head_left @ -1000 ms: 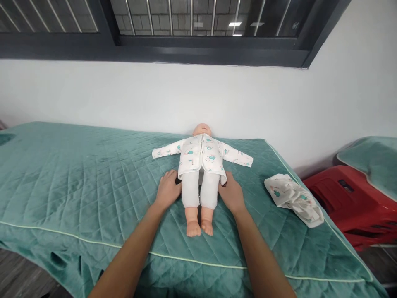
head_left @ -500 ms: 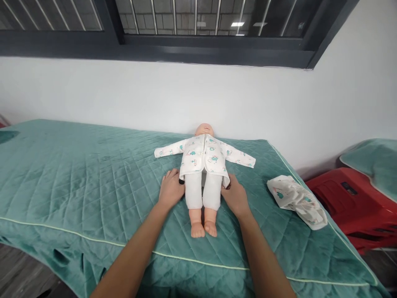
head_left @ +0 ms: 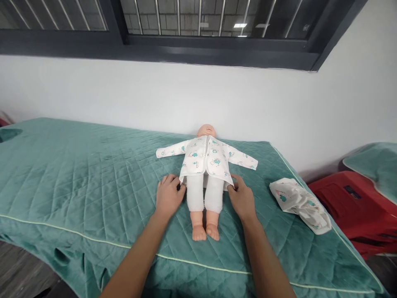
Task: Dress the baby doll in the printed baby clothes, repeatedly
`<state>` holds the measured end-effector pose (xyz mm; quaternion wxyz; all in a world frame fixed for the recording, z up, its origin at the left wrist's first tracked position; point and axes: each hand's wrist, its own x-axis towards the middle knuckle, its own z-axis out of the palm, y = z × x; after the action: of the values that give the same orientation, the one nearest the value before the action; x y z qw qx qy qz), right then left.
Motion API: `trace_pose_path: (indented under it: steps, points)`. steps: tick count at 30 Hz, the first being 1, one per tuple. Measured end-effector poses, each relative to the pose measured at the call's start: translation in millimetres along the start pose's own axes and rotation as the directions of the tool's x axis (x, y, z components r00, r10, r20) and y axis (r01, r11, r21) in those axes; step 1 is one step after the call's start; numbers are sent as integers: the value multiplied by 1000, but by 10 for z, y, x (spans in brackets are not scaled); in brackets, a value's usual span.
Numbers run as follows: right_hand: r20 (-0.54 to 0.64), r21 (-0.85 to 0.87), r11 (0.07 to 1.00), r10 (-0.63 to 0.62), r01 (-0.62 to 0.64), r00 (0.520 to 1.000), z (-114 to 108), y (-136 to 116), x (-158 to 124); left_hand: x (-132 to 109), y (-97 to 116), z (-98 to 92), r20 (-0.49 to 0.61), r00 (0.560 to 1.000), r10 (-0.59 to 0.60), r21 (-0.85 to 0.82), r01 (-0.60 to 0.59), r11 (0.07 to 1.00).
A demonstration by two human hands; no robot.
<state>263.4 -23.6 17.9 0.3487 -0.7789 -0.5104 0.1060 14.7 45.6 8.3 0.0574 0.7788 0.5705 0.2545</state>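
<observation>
While both hands (head_left: pixel 170 196) (head_left: pixel 243 198) pinch the jacket hem (head_left: pixel 218 174), crumpled cloth (head_left: pixel 299 203) lies near a red plastic object (head_left: pixel 344 207)

Centre: a peach plastic doll with white legs (head_left: pixel 195 196) lies face-up, feet toward the viewer, wearing a white printed fabric jacket (head_left: pixel 206 156), on a green quilted bedcover (head_left: pixel 93 182). The left hand (head_left: pixel 170 195) touches the jacket's hem; the right hand (head_left: pixel 242 198) pinches its opposite corner. Right: crumpled white printed cloth (head_left: pixel 300 203). Top: dark-framed barred window (head_left: pixel 186 53).

A doll (head_left: pixel 214 190) lies on the cover (head_left: pixel 102 190) between the hands (head_left: pixel 169 196), cloth (head_left: pixel 299 203) at right, wall (head_left: pixel 186 95) behind.
</observation>
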Motion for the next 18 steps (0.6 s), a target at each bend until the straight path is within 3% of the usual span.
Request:
trace_pose_path:
  steps: [7, 10, 12, 15, 18]
  points:
    - [10, 13, 1000, -27, 27, 1000, -20, 22, -35, 9, 8, -4, 1, 999, -42, -67, 42, 997]
    - [32, 95, 995, -31, 28, 999, -63, 42, -53, 24, -71, 35, -61, 995, -77, -289, 56, 956]
    - [10, 252, 967, -33, 30, 999, -109, 83, -67, 26, -138, 62, -113, 987, -116, -497, 45, 867]
    - [-33, 560, 828, 60, -32, 998, -163, 165, -41, 61, -198, 83, -99, 974, -205, -732, 68, 678]
    - [62, 822, 547, 194, -160, 979, -142, 195, 137, 217, -156, 73, 33, 962, -270, -855, 167, 491]
